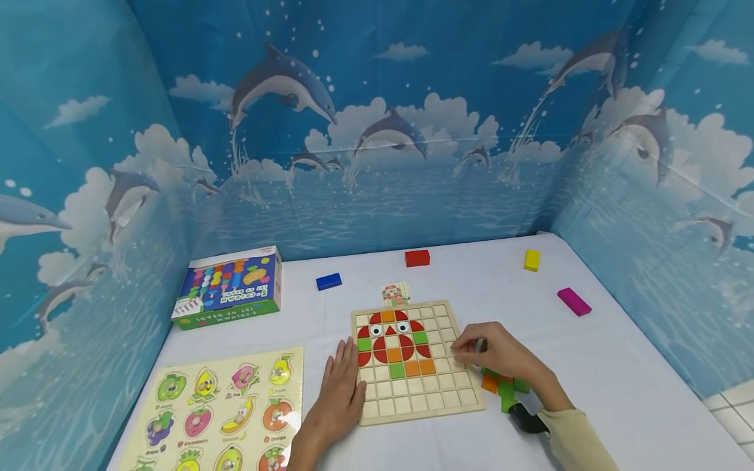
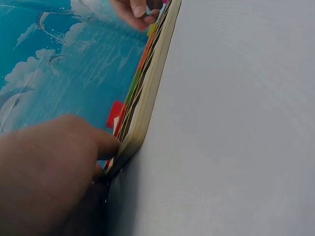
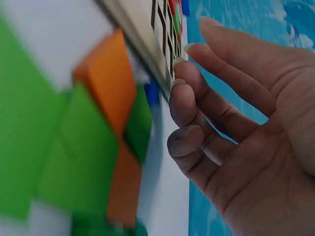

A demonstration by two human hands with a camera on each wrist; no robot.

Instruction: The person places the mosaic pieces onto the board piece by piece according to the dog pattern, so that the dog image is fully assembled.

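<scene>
A wooden grid board (image 1: 465, 399) lies on the white cloth. Red, orange, green and eyed tiles in its upper cells form an owl-like picture (image 1: 393, 354). My left hand (image 1: 338, 399) rests along the board's left edge, fingers extended; the left wrist view shows its thumb (image 2: 106, 143) at the rim. Above the board's right edge is my right hand (image 1: 497, 353), its fingers loosely bent. In the right wrist view, nothing shows between its thumb and fingers (image 3: 229, 115). Loose green and orange tiles (image 1: 506, 397) lie beside the board, under the right wrist.
A small pattern card (image 1: 396, 294) lies behind the board. Blue (image 1: 328, 282), red (image 1: 417, 258), yellow (image 1: 532, 260) and magenta (image 1: 574, 301) blocks are spread farther back. At left are a fruit puzzle board (image 1: 224, 366) and a bead-set box (image 1: 230, 288). A dolphin-print curtain (image 1: 377, 196) encloses the table.
</scene>
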